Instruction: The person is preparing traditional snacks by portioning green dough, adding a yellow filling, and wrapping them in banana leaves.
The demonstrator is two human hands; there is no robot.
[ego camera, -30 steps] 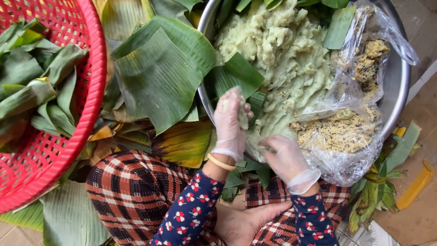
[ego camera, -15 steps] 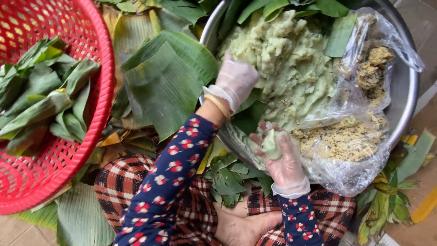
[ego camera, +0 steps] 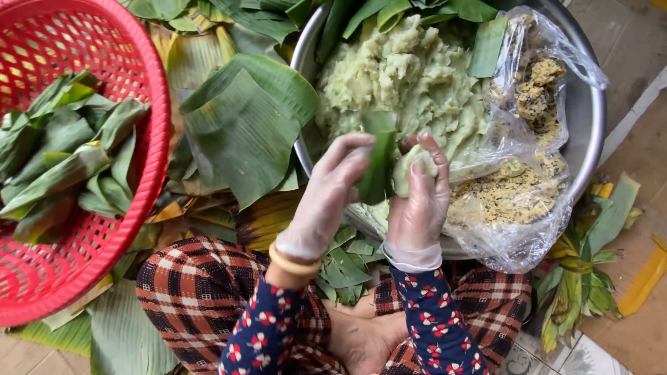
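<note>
Right at the center of the frame, both gloved hands were up over the near rim of the big metal bowl (ego camera: 590,139). Left hand (ego camera: 326,201) had its fingers curled closed around a strip of green leaf (ego camera: 379,163), pinching it so it stood pretty much upright, while the right hand (ego camera: 417,201) had its fingers wrapped shut around a small pale green dough ball (ego camera: 413,167), pressed right up against that leaf strip. Both hands wore thin clear gloves, and the left wrist had a yellowish bangle (ego camera: 292,264) on it. Behind the hands, the bowl was heaped with the same pale green dough (ego camera: 403,76), with a few leaf pieces stuck along the top edge. On the right side of the bowl sat a clear plastic bag (ego camera: 521,208) full of crumbly yellowish filling with dark specks, sagging over the rim. Big banana leaves (ego camera: 243,125) were piled just left of the bowl, and on the far left of the frame a red plastic basket (ego camera: 149,180) held a bunch of already wrapped green parcels (ego camera: 62,160). Lower down you could see plaid trousers (ego camera: 194,292) and flowery dark blue sleeves (ego camera: 434,326), plus leaf scraps (ego camera: 583,278) at lower right.
</note>
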